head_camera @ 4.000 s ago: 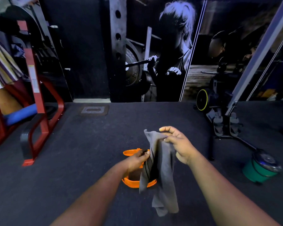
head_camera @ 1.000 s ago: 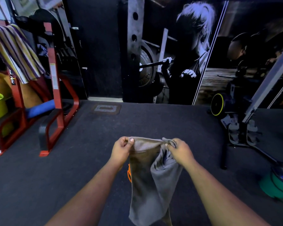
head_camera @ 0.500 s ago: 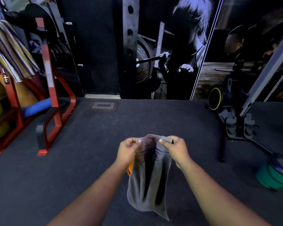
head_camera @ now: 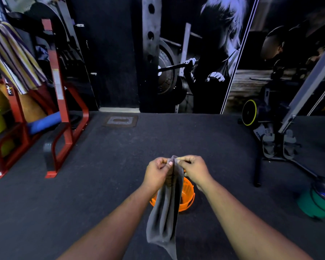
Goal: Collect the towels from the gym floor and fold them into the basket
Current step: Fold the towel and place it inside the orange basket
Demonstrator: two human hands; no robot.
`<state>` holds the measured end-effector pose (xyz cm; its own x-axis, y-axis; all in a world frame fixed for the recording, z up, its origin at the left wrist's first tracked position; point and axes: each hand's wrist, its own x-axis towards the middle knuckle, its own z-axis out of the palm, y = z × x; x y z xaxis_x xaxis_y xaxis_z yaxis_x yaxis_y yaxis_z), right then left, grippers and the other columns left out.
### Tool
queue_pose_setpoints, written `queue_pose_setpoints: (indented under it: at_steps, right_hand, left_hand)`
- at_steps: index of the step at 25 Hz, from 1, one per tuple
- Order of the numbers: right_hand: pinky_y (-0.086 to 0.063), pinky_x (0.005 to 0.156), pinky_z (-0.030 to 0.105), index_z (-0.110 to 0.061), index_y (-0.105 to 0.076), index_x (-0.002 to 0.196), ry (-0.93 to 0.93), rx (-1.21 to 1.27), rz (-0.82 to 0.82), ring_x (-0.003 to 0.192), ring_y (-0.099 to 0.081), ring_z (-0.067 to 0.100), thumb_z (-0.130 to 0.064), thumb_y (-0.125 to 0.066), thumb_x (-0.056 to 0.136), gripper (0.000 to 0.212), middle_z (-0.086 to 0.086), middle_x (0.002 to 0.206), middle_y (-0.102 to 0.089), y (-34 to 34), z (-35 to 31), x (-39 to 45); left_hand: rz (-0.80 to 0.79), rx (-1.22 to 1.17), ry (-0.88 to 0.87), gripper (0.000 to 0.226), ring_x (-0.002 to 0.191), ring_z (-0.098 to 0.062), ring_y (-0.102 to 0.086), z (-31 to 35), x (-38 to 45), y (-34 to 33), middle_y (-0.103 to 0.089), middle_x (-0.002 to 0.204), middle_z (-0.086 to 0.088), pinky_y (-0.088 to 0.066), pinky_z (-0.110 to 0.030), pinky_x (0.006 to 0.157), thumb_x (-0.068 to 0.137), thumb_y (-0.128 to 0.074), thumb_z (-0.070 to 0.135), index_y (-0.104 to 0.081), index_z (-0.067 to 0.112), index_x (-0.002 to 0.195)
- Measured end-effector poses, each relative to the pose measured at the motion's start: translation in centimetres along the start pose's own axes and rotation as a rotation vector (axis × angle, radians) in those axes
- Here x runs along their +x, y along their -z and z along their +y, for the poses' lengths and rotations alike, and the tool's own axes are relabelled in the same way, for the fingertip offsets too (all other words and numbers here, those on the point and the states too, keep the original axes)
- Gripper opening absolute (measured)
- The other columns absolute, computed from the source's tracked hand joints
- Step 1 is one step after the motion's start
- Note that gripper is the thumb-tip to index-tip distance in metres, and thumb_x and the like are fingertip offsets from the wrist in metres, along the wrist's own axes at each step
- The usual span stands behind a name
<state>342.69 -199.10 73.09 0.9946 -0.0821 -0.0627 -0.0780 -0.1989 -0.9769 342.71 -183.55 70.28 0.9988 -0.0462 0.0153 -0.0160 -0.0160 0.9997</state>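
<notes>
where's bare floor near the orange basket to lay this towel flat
Open dark floor lies between the red metal rack and the orange plastic basket, and beyond the basket toward the wall. The right is crowded: black machine base, green weight.

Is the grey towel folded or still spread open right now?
Folded lengthwise: the grey towel hangs as a narrow doubled strip, its top pinched between left hand and right hand, above the orange basket.

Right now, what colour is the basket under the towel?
Orange basket, seen best in the head view, partly hidden behind the grey towel.
</notes>
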Motion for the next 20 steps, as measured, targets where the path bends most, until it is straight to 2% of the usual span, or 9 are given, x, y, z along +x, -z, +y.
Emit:
queue_pose_setpoints:
  at_steps: [3,6,9,11,12,14,16,18,20]
  right_hand:
    - [-0.061,0.077,0.039,-0.006,-0.076,0.093,-0.083,0.136,-0.043,0.087,-0.072,0.021,-0.004,-0.072,0.091,0.005,0.011,0.096,-0.076,-0.3,-0.8,-0.2]
    - [-0.060,0.071,0.028,-0.004,-0.073,0.095,-0.095,0.211,-0.143,0.079,-0.072,0.020,-0.002,-0.066,0.094,0.007,0.012,0.088,-0.076,0.3,-1.6,-0.1]
    - [-0.055,0.060,0.019,-0.006,-0.073,0.096,-0.127,0.200,-0.248,0.066,-0.071,0.011,0.003,-0.057,0.096,0.018,0.004,0.078,-0.076,0.9,-2.5,0.2]
    - [-0.052,0.058,0.021,-0.007,-0.070,0.094,-0.119,0.169,-0.219,0.065,-0.071,0.013,0.007,-0.048,0.095,0.026,0.005,0.076,-0.075,1.0,-2.7,0.6]
    - [-0.051,0.059,0.025,-0.009,-0.069,0.093,-0.069,0.102,-0.158,0.067,-0.070,0.015,0.007,-0.046,0.095,0.028,0.005,0.077,-0.074,1.2,-2.4,1.0]
    - [-0.050,0.073,0.031,-0.016,-0.071,0.099,0.125,-0.220,-0.034,0.080,-0.065,0.016,0.004,-0.051,0.093,0.029,0.002,0.088,-0.071,2.1,-0.6,2.3]
    - [-0.049,0.092,0.035,-0.029,-0.071,0.117,0.238,-0.584,-0.050,0.103,-0.058,0.017,-0.015,-0.062,0.091,0.030,-0.003,0.103,-0.061,3.0,1.2,2.8]
    - [-0.045,0.097,0.041,-0.039,-0.065,0.120,0.185,-0.848,-0.100,0.114,-0.046,0.017,-0.045,-0.065,0.090,0.031,-0.007,0.109,-0.050,4.1,1.8,2.6]
    - [-0.041,0.097,0.044,-0.040,-0.064,0.116,0.150,-1.149,-0.138,0.118,-0.038,0.019,-0.061,-0.060,0.089,0.035,-0.005,0.116,-0.046,5.3,1.9,2.0]
  left_hand:
    - [-0.060,0.025,-0.025,0.011,0.090,-0.017,-0.074,-0.1,0.1,-0.4,-0.078,0.097,-0.011,-0.057,-0.032,0.084,0.098,-0.063,0.005,-0.070,0.010,0.105]
    - [-0.098,-0.010,-0.013,0.025,0.097,-0.019,-0.074,0.0,0.2,-0.2,-0.078,0.103,-0.011,-0.058,-0.029,0.088,0.090,-0.072,0.000,-0.067,0.003,0.115]
    - [-0.061,0.047,-0.022,0.032,0.093,-0.016,-0.075,0.3,0.7,0.1,-0.079,0.097,-0.005,-0.059,-0.031,0.085,0.080,-0.081,-0.004,-0.069,0.011,0.106]
    - [-0.026,0.115,-0.054,0.027,0.087,-0.008,-0.074,0.6,1.1,0.2,-0.078,0.091,0.002,-0.058,-0.027,0.082,0.083,-0.077,-0.004,-0.071,0.018,0.099]
    - [-0.020,0.142,-0.068,0.026,0.085,-0.003,-0.073,0.7,1.3,0.4,-0.077,0.091,0.005,-0.056,-0.024,0.080,0.086,-0.074,-0.005,-0.071,0.019,0.097]
    - [-0.023,0.145,-0.085,0.022,0.086,-0.002,-0.071,1.0,1.9,0.7,-0.077,0.094,0.001,-0.056,-0.022,0.079,0.091,-0.067,-0.005,-0.070,0.015,0.099]
    - [-0.040,0.144,-0.101,0.017,0.091,-0.010,-0.071,1.6,2.4,1.2,-0.076,0.101,-0.009,-0.056,-0.025,0.083,0.094,-0.064,-0.003,-0.070,0.010,0.104]
    - [-0.044,0.114,-0.115,0.015,0.092,-0.014,-0.069,2.4,2.8,1.7,-0.075,0.103,-0.012,-0.055,-0.026,0.083,0.097,-0.061,0.000,-0.068,0.010,0.106]
    - [-0.018,0.076,-0.104,0.014,0.089,-0.014,-0.069,3.1,3.3,2.4,-0.074,0.100,-0.009,-0.056,-0.028,0.082,0.100,-0.059,0.004,-0.067,0.014,0.104]
